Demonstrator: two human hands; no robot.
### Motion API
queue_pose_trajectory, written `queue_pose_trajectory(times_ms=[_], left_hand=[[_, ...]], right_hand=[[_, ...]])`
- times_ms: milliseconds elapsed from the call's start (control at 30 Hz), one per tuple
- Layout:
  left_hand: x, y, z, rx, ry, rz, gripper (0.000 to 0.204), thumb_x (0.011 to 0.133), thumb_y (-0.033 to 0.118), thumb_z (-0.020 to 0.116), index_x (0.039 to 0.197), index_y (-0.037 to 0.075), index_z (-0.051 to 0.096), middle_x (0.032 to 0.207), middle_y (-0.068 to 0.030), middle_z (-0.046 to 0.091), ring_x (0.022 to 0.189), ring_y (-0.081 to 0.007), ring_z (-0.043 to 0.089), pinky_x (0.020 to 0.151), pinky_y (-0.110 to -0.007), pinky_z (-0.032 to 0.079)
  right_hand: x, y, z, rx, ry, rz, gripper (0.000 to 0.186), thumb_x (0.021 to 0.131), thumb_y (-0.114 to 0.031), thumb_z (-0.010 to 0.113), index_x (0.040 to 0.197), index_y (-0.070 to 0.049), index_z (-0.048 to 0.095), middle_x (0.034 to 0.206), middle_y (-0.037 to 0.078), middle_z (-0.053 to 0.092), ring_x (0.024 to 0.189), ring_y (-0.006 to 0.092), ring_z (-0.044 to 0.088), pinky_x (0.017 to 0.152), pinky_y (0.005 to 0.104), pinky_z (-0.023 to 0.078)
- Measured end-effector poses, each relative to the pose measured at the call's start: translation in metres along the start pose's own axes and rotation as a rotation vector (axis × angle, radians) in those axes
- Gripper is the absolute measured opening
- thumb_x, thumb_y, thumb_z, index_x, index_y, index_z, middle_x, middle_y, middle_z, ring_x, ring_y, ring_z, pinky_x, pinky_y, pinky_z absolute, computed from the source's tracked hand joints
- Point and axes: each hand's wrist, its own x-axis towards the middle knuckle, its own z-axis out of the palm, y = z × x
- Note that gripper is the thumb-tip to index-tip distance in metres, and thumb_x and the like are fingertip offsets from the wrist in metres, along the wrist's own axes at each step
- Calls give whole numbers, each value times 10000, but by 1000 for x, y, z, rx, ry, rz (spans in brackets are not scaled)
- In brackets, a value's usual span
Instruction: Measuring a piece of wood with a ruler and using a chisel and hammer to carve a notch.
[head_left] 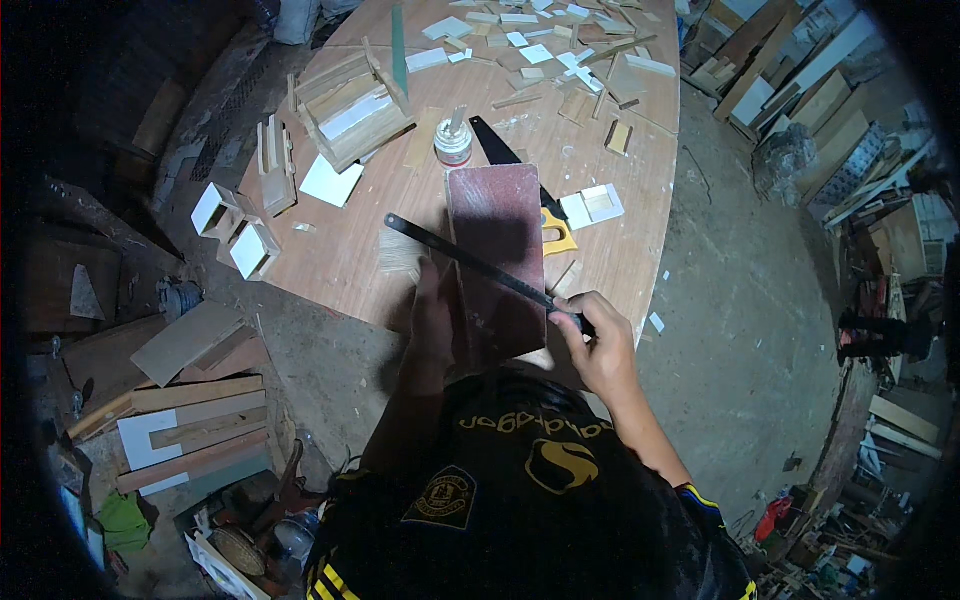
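Observation:
My right hand (597,347) is closed on the near end of a long, narrow black bar (460,257), perhaps a file or blade, which lies diagonally over a reddish-brown board (500,206). My left hand (433,320) is in shadow along the board's left edge, holding it. Beyond the board are a jar (452,150) with sticks in it and a handsaw with a yellow handle (557,243). A small white-and-wood piece (592,205) lies to the right of the saw.
The wooden table (340,260) carries a box frame (350,105), small assemblies (240,232) at the left and several scattered offcuts (540,53). Boards are piled on the floor at lower left (190,440) and along the right side (830,130).

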Motion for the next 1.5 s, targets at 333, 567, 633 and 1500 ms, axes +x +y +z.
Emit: queue_pose_trajectory(times_ms=[333, 567, 633, 1500], left_hand=[[8, -25, -33, -175, -244, 157, 448, 993, 342, 357, 1305, 39, 466, 1239, -100, 562, 1106, -229, 543, 971, -379, 419], [-5, -7, 12, 89, 259, 153, 470, 1004, 348, 329, 1264, -10, 489, 1167, -124, 589, 1046, -233, 575, 896, -357, 476], [-7, -1, 15, -22, 137, 113, 490, 996, 364, 334, 1277, -14, 470, 1171, -138, 586, 1052, -246, 573, 901, -372, 476], [-13, 27, 27, -124, -373, 276, 859, 909, 669, 149, 1376, -32, 315, 1278, -231, 493, 1139, -327, 531, 968, -446, 432]], right_hand=[[-1, 1, -2, 32, -36, -6, 132, 803, -64, 673, 888, 13, 607, 866, 175, 634, 782, 348, 629, 663, 364, 490], [-1, -1, -1, -44, -51, -37, 115, 796, -59, 675, 866, -5, 602, 854, 159, 632, 772, 351, 624, 636, 378, 489], [-3, 0, -2, -44, -59, -43, 114, 794, -61, 676, 861, -7, 601, 851, 158, 631, 769, 352, 623, 631, 380, 489], [-24, -11, 48, 1012, -375, 460, 177, 999, -263, 410, 950, -98, 451, 699, 9, 513, 547, 89, 481, 494, 229, 383]])
